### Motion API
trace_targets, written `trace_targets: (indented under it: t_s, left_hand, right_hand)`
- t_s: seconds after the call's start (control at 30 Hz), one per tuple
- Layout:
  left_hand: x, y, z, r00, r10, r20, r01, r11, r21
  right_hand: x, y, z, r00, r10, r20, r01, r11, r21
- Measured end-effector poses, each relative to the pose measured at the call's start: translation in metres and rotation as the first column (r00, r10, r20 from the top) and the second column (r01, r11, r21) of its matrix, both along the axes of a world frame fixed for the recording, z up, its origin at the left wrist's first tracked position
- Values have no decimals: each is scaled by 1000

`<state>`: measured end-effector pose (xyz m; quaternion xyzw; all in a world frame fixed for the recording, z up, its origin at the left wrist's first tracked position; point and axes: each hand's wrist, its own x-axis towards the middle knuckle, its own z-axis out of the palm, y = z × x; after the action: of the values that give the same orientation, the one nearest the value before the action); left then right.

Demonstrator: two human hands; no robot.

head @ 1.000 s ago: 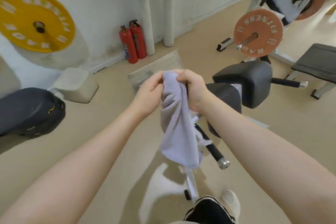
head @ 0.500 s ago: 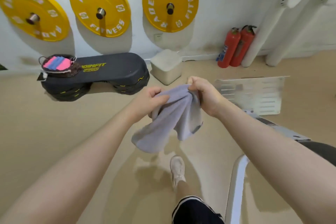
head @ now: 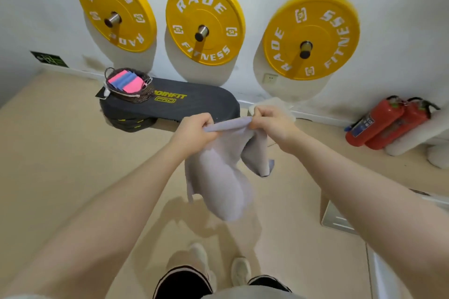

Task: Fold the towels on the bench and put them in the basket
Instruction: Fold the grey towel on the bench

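Observation:
A pale lilac towel [head: 218,177] hangs in the air in front of me, bunched and drooping toward the floor. My left hand [head: 194,132] pinches its top edge on the left and my right hand [head: 273,121] pinches the same edge on the right, a short stretch of cloth taut between them. Ahead on the left, a dark woven basket [head: 128,86] holds folded pink and blue towels. It sits on the left end of a black step platform [head: 194,104] by the wall.
Three yellow weight plates [head: 205,22] hang on the white wall above the platform. Two red fire extinguishers [head: 386,124] lean at the right by a white post base. A metal plate [head: 337,221] lies on the beige floor at right. My feet [head: 218,267] show below.
My view has swung left from the gym bench to the wall with the basket. My hands have drawn apart along the towel's top edge, and I have stepped closer to the platform.

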<state>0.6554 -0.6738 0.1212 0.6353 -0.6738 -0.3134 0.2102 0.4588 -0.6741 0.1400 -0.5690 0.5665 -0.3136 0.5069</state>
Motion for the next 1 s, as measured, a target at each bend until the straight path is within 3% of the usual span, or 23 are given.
trace_targets:
  t_s: [0.13, 0.23, 0.5, 0.7, 0.87, 0.93, 1.0]
  left_hand:
    - [33, -74, -18, 991, 115, 73, -113, 993, -36]
    - [65, -137, -28, 983, 180, 24, -178, 982, -68]
    - [160, -314, -25, 968, 93, -233, -84, 995, 47]
    - [201, -421, -38, 991, 29, -131, -28, 1000, 5]
    - [231, -503, -84, 972, -102, 211, 81, 991, 106]
    - [239, -527, -107, 978, -79, 192, 52, 989, 141]
    - [242, -545, -123, 997, -47, 67, 31, 975, 219]
  right_hand:
    - [30, -67, -10, 970, -10, -244, -22, 992, -128]
    - [55, -123, -19, 914, -15, -406, -63, 982, -179]
    - [136, -283, -46, 860, -219, -461, 119, 964, -236]
    - [170, -379, -61, 771, -322, -549, 178, 937, -300]
    - [161, -453, -95, 714, -382, -587, 253, 922, -292]
    - [157, -480, -116, 726, -324, -607, 227, 946, -233]
    - [158, -503, -135, 746, -241, -620, 197, 970, -140]
